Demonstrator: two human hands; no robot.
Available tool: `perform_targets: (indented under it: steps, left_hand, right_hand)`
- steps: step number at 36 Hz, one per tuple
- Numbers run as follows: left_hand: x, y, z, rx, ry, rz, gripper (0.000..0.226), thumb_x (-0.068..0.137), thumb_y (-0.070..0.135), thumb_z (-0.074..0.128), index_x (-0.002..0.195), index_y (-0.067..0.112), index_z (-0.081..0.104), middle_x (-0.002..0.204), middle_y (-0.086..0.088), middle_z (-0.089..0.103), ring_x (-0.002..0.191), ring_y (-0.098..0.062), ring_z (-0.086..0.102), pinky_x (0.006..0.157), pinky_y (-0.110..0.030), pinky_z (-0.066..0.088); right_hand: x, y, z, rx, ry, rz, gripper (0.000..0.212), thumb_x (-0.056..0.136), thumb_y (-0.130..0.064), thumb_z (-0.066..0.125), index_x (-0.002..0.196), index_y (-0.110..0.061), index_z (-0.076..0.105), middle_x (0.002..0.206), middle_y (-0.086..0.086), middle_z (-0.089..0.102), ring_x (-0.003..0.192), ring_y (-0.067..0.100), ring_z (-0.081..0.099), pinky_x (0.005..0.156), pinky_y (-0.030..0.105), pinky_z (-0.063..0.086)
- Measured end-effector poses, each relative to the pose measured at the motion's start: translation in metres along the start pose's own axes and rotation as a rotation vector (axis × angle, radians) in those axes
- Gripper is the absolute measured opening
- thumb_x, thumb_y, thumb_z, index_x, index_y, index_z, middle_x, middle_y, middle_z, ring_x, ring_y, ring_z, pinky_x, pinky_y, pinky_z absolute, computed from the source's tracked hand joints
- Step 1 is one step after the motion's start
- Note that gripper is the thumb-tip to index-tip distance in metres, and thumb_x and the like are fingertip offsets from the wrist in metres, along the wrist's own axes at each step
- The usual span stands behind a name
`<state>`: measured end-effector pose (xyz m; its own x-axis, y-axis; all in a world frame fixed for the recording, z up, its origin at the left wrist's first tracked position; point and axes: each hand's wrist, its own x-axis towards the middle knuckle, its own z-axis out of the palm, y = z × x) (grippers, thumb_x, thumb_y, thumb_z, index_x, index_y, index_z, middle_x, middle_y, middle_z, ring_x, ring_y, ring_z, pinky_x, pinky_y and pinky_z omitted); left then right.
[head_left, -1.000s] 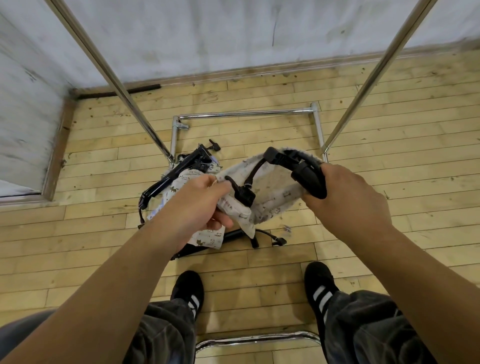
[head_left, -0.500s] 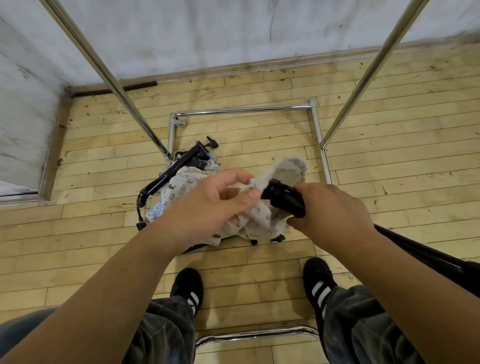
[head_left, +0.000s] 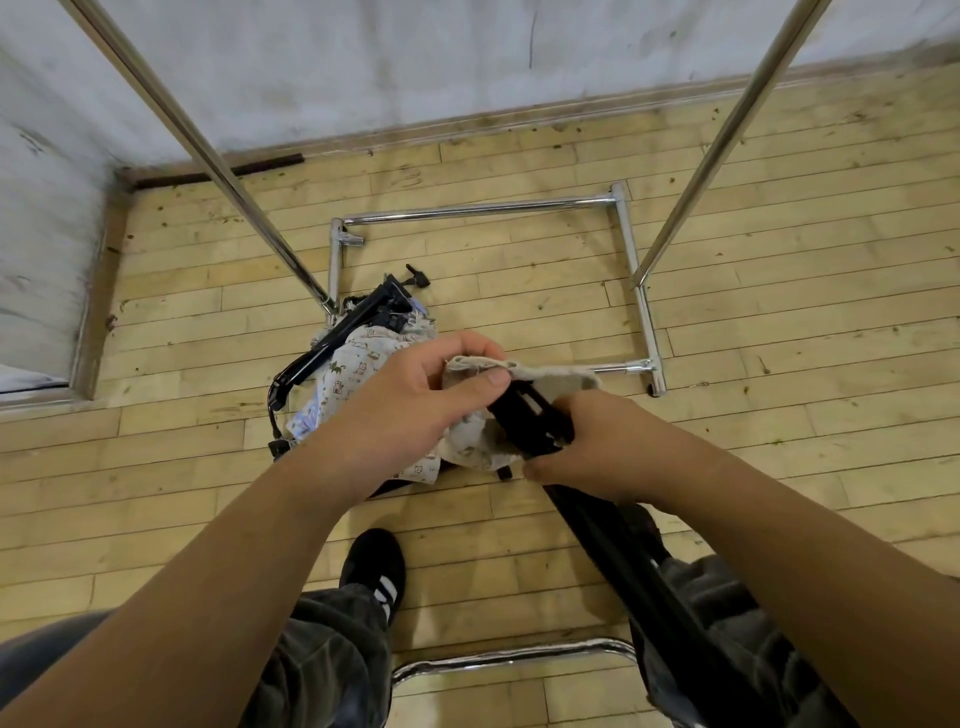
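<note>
My left hand (head_left: 415, 400) pinches the edge of a small pale printed cloth (head_left: 550, 376) between thumb and fingers. My right hand (head_left: 597, 447) grips a black plastic hanger (head_left: 530, 415) whose clip end pokes into that cloth; its long black bar (head_left: 623, 561) runs back down past my right leg. Both hands are held together above the floor. Below them lies a pile of printed cloths (head_left: 358, 369) with another black hanger (head_left: 332, 343) on top.
A chrome clothes rack stands around me: two slanted poles (head_left: 208, 156) (head_left: 727, 135), a base frame (head_left: 478, 208) on the wooden floor and a front bar (head_left: 509, 657) near my feet. My black shoes (head_left: 374, 566) stand behind the pile. A grey wall is ahead.
My hands came closer together and the hanger swung round, so its bar now points back past my right leg. The cloth has bunched up between the two hands.
</note>
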<state>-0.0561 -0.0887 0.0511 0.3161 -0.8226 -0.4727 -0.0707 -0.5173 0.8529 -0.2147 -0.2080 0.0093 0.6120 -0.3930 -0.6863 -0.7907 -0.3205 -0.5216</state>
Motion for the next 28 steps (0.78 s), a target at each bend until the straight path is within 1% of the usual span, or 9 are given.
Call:
perform_targets:
  steps: [4, 7, 10, 12, 15, 17, 20, 23, 28]
  left_hand:
    - [-0.003, 0.003, 0.000, -0.072, -0.056, 0.043, 0.019, 0.091, 0.048, 0.067, 0.105, 0.036, 0.071, 0.096, -0.016, 0.060, 0.089, -0.023, 0.053, 0.100, -0.050, 0.052]
    - [-0.001, -0.001, -0.002, -0.156, -0.085, 0.005, 0.016, 0.096, 0.040, 0.068, 0.107, 0.029, 0.070, 0.094, -0.008, 0.055, 0.093, -0.027, 0.053, 0.109, -0.064, 0.044]
    - [0.001, -0.003, -0.001, -0.202, -0.071, -0.068, 0.013, 0.097, 0.036, 0.063, 0.106, 0.030, 0.071, 0.097, -0.007, 0.062, 0.092, -0.026, 0.059, 0.107, -0.056, 0.048]
    - [0.004, -0.004, 0.000, -0.262, -0.066, -0.132, 0.012, 0.098, 0.032, 0.062, 0.106, 0.027, 0.070, 0.101, -0.008, 0.067, 0.090, -0.027, 0.063, 0.097, -0.049, 0.053]
    - [0.007, -0.004, -0.001, -0.378, -0.058, -0.222, 0.016, 0.100, 0.027, 0.061, 0.112, 0.021, 0.068, 0.102, -0.009, 0.067, 0.078, -0.022, 0.063, 0.071, -0.034, 0.054]
    - [0.008, -0.006, -0.001, -0.433, -0.067, -0.251, 0.014, 0.098, 0.028, 0.062, 0.110, 0.023, 0.068, 0.104, -0.009, 0.067, 0.078, -0.020, 0.064, 0.065, -0.031, 0.057]
    - [0.008, -0.006, 0.000, -0.494, -0.088, -0.252, 0.014, 0.091, 0.030, 0.065, 0.103, 0.026, 0.070, 0.099, -0.007, 0.070, 0.075, -0.019, 0.067, 0.063, -0.031, 0.058]
    - [0.008, -0.005, 0.000, -0.509, -0.102, -0.228, 0.029, 0.085, 0.032, 0.067, 0.112, 0.022, 0.069, 0.095, -0.006, 0.072, 0.073, -0.019, 0.069, 0.062, -0.031, 0.058]
    - [0.011, -0.012, -0.002, -0.420, 0.014, -0.316, 0.015, 0.100, 0.030, 0.063, 0.112, 0.025, 0.070, 0.114, -0.014, 0.074, 0.089, -0.031, 0.067, 0.087, -0.048, 0.057]
  right_hand:
    - [-0.002, 0.000, 0.000, 0.098, -0.061, 0.000, 0.030, 0.086, -0.029, 0.076, 0.113, -0.017, 0.072, 0.100, -0.001, 0.074, 0.081, 0.017, 0.074, 0.078, 0.038, 0.065]
    - [-0.003, 0.003, -0.001, 0.182, -0.041, 0.014, 0.016, 0.093, -0.015, 0.069, 0.108, -0.013, 0.072, 0.090, 0.003, 0.077, 0.073, 0.016, 0.076, 0.068, 0.030, 0.064]
    - [-0.002, 0.004, -0.003, 0.243, 0.019, 0.047, 0.010, 0.096, -0.013, 0.064, 0.097, -0.014, 0.074, 0.083, 0.003, 0.077, 0.067, 0.011, 0.075, 0.058, 0.023, 0.058]
    - [0.000, 0.005, -0.005, 0.292, 0.046, 0.064, 0.012, 0.097, -0.016, 0.062, 0.095, -0.015, 0.074, 0.085, 0.004, 0.077, 0.068, 0.012, 0.075, 0.056, 0.023, 0.052]
    - [-0.001, 0.001, -0.008, 0.421, 0.033, 0.101, 0.018, 0.098, -0.011, 0.055, 0.104, -0.016, 0.072, 0.096, 0.008, 0.077, 0.075, 0.018, 0.077, 0.062, 0.036, 0.058]
    - [-0.004, -0.003, -0.009, 0.564, -0.006, 0.096, 0.026, 0.098, -0.005, 0.052, 0.113, -0.017, 0.069, 0.101, 0.011, 0.076, 0.076, 0.023, 0.074, 0.068, 0.045, 0.065]
    - [-0.009, -0.008, -0.009, 0.688, -0.034, 0.088, 0.030, 0.099, -0.001, 0.051, 0.119, -0.015, 0.068, 0.108, 0.016, 0.073, 0.073, 0.027, 0.067, 0.064, 0.046, 0.065]
    - [-0.012, -0.013, -0.011, 0.783, -0.044, 0.095, 0.018, 0.102, -0.013, 0.058, 0.114, -0.013, 0.071, 0.110, 0.019, 0.073, 0.084, 0.036, 0.073, 0.063, 0.043, 0.065]
    - [-0.010, -0.016, -0.015, 0.911, 0.025, 0.141, 0.014, 0.102, -0.013, 0.060, 0.107, -0.003, 0.069, 0.107, 0.019, 0.066, 0.072, 0.023, 0.066, 0.056, 0.032, 0.060]
